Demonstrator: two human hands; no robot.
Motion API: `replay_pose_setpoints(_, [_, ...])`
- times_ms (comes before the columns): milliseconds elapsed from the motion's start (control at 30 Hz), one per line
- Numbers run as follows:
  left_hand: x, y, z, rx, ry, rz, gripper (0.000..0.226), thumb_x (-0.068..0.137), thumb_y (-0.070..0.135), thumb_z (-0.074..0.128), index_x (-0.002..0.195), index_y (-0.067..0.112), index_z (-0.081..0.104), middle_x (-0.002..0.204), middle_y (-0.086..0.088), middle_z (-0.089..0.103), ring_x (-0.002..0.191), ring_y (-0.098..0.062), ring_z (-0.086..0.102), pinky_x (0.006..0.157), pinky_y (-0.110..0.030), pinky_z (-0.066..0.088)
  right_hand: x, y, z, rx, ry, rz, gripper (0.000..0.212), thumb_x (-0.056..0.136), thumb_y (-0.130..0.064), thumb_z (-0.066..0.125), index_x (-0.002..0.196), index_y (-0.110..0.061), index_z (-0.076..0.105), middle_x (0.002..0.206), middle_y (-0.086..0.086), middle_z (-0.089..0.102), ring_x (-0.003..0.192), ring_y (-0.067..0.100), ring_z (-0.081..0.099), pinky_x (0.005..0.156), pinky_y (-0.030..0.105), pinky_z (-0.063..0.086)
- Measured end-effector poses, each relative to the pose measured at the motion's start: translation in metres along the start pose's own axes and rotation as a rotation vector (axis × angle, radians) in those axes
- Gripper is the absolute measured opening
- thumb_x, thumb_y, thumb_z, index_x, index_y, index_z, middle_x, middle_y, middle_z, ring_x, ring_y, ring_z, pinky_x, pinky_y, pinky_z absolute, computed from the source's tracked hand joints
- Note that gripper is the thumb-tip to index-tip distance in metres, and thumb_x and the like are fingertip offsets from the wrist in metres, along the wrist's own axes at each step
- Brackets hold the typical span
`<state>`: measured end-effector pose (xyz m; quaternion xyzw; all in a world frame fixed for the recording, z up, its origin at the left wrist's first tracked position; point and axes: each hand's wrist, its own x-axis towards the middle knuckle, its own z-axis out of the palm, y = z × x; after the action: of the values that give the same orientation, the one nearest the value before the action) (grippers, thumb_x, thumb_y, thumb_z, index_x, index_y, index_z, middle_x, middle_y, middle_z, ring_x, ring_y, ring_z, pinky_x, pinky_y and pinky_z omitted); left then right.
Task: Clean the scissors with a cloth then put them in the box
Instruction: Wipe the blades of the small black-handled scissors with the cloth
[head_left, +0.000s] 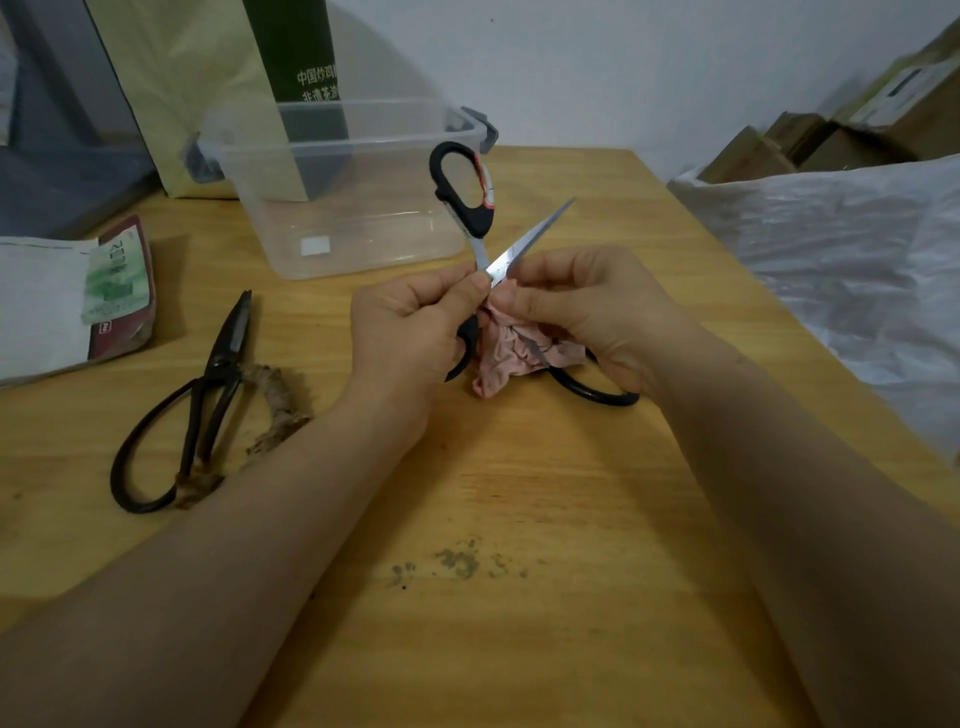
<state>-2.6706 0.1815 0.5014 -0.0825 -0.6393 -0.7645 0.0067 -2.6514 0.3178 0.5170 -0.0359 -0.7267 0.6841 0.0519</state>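
The left hand (410, 327) hid most of the lower handle of the scissors (470, 208), the pink cloth (511, 353) and right hand (587, 306) covered most of another pair (613, 401) beyond its black loop, and the green bag (208, 78) ran off the top edge.

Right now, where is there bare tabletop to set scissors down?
Free: the wooden table near edge between the forearms, by the dark smudges; also the strip right of the clear plastic box. Crowded: left side, with dark iron scissors and a red-green packet; centre, where left hand and right hand work black-handled scissors and pink cloth.
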Motion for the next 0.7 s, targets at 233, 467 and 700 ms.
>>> replay_pose_setpoints(233, [-0.0005, 0.0024, 0.0012, -0.046, 0.036, -0.059, 0.006, 0.082, 0.003, 0.067, 0.088, 0.004, 0.070, 0.054, 0.010, 0.066, 0.048, 0.002, 0.059, 0.042, -0.010, 0.041, -0.0009, -0.0001, 0.0066, -0.239, -0.028, -0.045, 0.007, 0.088, -0.008, 0.064, 0.082, -0.009, 0.068, 0.071, 0.002, 0.070, 0.061, 0.005, 0.067, 0.056, 0.015, 0.053])
replay_pose_setpoints(467, [0.0068, 0.0052, -0.0045, -0.075, 0.117, -0.072, 0.008, 0.081, 0.006, 0.070, 0.075, 0.012, 0.071, 0.057, 0.005, 0.067, 0.052, 0.000, 0.060, 0.045, -0.011, 0.042, 0.0000, 0.0038, 0.0056, -0.472, -0.016, -0.086, 0.006, 0.086, -0.013, 0.067, 0.091, -0.011, 0.070, 0.089, 0.010, 0.072, 0.087, 0.021, 0.069, 0.084, 0.034, 0.057])
replay_pose_setpoints(700, [0.0028, 0.0032, 0.0008, -0.039, 0.042, -0.037, 0.009, 0.082, 0.005, 0.068, 0.077, 0.013, 0.070, 0.055, 0.010, 0.067, 0.053, 0.003, 0.062, 0.050, -0.012, 0.046, 0.0019, 0.0032, 0.0086, -0.268, 0.087, -0.144, 0.010, 0.085, -0.007, 0.068, 0.080, -0.015, 0.070, 0.076, -0.002, 0.071, 0.075, 0.011, 0.069, 0.076, 0.024, 0.058])
